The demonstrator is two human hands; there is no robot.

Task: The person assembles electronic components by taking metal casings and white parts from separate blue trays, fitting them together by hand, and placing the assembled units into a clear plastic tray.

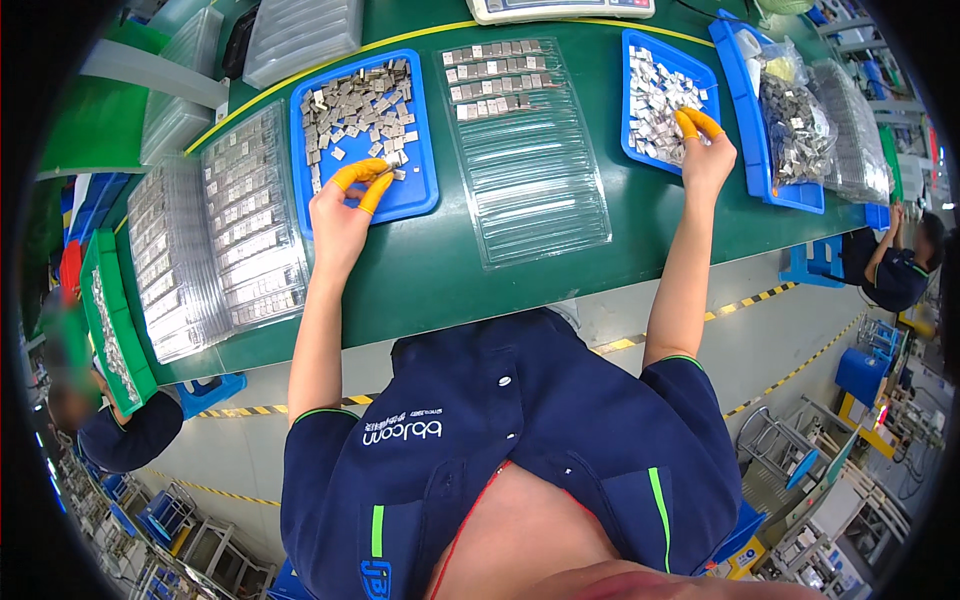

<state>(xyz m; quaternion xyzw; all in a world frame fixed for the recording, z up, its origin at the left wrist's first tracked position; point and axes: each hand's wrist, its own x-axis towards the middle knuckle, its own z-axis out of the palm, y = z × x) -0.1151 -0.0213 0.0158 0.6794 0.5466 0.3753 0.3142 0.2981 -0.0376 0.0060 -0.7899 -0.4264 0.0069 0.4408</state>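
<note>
Yellow-tipped hands (pixel 340 222) partly hide small parts (pixel 358 100) (their grip is unclear).

The person wears a short-sleeved navy shirt (pixel 540 400) with small white fasteners (pixel 504 381) running down from 12 o'clock. Bright green piping (pixel 684 359) edges the sleeves, the left at 9 o'clock and the right at 2. White lettering (pixel 402 431) sits at 9 o'clock on the chest, a blue-and-white emblem (pixel 376 578) at 7. Upright lime-green strips (pixel 659 520) mark the chest at 8 and 4 o'clock, and thin red trim (pixel 482 508) lines the neckline around 6. Yellow covers (pixel 358 174) sheathe fingers on the left hand (pixel 340 222), at 11 o'clock, and the right hand (pixel 710 162), at 1.
</note>
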